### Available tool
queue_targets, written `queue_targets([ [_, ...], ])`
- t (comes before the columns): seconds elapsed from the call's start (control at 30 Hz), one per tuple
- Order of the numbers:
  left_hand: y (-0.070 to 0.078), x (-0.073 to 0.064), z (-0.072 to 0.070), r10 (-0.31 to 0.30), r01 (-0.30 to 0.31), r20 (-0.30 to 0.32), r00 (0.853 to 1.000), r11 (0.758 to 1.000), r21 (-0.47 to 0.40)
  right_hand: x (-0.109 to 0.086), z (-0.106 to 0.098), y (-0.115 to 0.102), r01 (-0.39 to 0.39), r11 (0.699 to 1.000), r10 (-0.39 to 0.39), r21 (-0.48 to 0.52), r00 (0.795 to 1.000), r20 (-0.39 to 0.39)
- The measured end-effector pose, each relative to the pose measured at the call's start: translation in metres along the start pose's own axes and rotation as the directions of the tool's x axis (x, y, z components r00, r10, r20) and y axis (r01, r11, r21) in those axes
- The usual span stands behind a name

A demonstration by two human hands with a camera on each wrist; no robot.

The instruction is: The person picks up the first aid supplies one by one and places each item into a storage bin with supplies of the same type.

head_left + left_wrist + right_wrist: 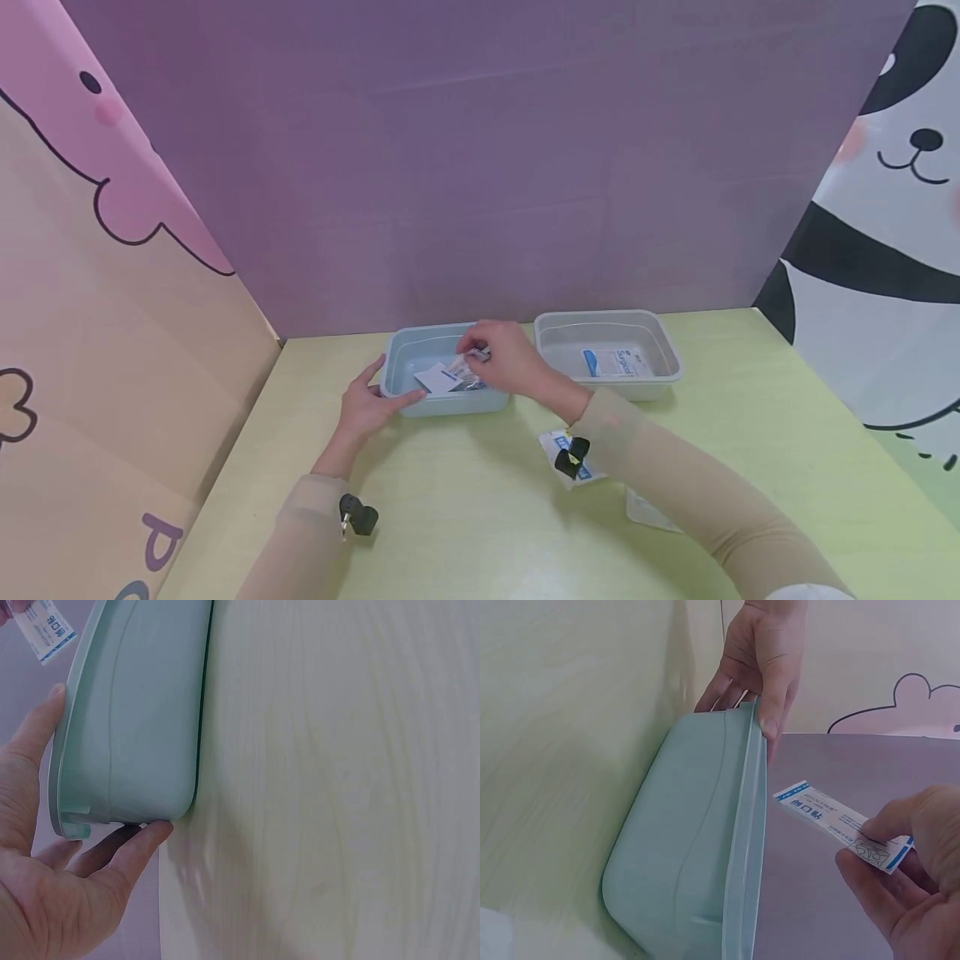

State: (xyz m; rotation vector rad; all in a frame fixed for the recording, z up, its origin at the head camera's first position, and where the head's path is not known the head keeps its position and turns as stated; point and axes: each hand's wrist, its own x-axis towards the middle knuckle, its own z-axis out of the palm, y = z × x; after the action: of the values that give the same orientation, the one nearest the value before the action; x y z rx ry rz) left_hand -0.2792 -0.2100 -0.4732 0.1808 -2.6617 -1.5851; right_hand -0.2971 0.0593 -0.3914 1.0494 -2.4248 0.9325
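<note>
A light blue plastic bin [450,406] stands near the back of the table. My left hand [367,408] grips its left end, the thumb [46,720] on the rim and the other fingers against the outer end wall. Over the bin's right side, my right hand [510,358] pinches a wrapped adhesive bandage [840,821], white with blue print, between thumb and fingertips. Inside the bin lie a white square packet [437,378] and other small printed packets, partly covered by the right hand in the head view.
To the right stands a pale grey bin [600,389] holding a packet marked "Surgical" [615,363]. On the table, a white and blue packet [553,446] and a white flat item [648,511] are partly hidden under my right forearm. A purple panel [480,167] rises behind the bins.
</note>
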Motion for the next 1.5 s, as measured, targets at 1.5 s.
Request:
queue_targets([
  [1.5,-0.004,0.003,0.001,0.009,-0.008,-0.01,1.0,1.0,0.009,0.036,0.011,0.029,-0.138,0.989,0.14,-0.045,0.989,0.052],
])
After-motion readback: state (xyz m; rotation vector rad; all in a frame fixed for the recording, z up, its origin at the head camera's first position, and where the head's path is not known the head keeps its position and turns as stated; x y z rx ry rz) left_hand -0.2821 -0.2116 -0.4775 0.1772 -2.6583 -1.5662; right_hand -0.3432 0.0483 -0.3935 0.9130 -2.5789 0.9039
